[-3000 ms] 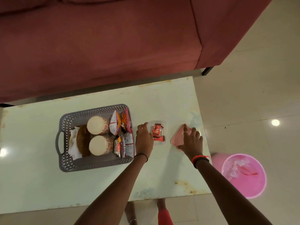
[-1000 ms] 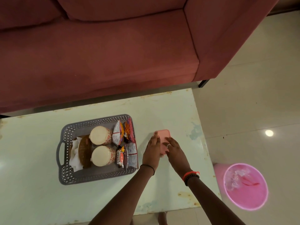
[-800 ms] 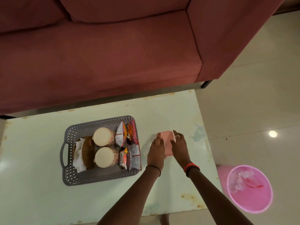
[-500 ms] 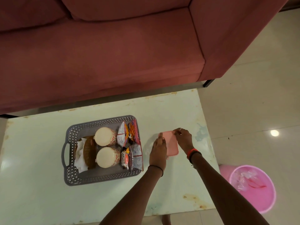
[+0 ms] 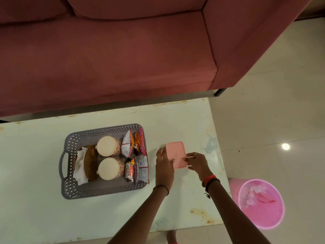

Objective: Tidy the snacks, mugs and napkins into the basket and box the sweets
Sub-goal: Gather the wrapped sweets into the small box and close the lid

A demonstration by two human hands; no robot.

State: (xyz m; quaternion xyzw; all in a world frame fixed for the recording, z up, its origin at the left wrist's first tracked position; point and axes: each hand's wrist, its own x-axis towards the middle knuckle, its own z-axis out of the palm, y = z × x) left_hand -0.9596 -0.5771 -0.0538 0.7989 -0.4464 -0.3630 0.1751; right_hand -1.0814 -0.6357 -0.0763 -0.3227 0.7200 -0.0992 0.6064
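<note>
A small box with a pink lid (image 5: 176,153) sits on the pale table (image 5: 175,120), right of the grey basket (image 5: 69,173). The lid covers the box, so the sweets are hidden. My left hand (image 5: 164,164) rests against the box's left side with fingers on the lid's edge. My right hand (image 5: 197,162) presses the lid's near right corner. In the basket stand two upturned mugs (image 5: 108,146), several snack packets (image 5: 135,155), a brown woven holder (image 5: 90,161) and white napkins (image 5: 79,170).
A dark red sofa (image 5: 123,50) runs along the table's far side. A pink bin (image 5: 262,205) with a plastic wrapper inside stands on the tiled floor just off the table's right edge. My foot shows below the near edge.
Three seconds ago the box was open with sweets showing and the pink lid lay to its right. The lid now sits on the box, and my right hand has slid to its near right corner.
</note>
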